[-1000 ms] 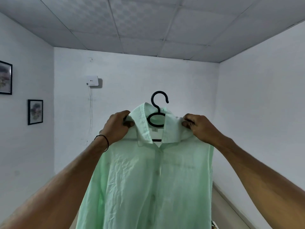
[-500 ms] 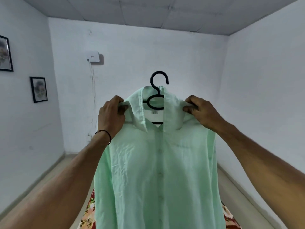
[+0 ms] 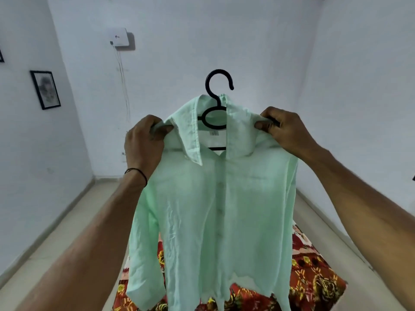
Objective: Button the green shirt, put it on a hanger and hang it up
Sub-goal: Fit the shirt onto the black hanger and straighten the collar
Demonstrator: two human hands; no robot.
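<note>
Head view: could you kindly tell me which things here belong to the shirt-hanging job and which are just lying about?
Job: pale green collared shirt; black plastic hanger inside it; left hand and right hand, each gripping a shoulder.
Lying about: red floral cloth below; black-framed picture and white box on the walls.

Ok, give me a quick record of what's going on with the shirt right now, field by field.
shirt: green, on the hanger, front closed along the buttons, open at the collar
hanger: black, hook free, not hung on anything
left hand: pinches a shirt shoulder beside the collar
right hand: pinches the other shoulder
below: red flowered cloth
wall: framed picture, white box
</note>
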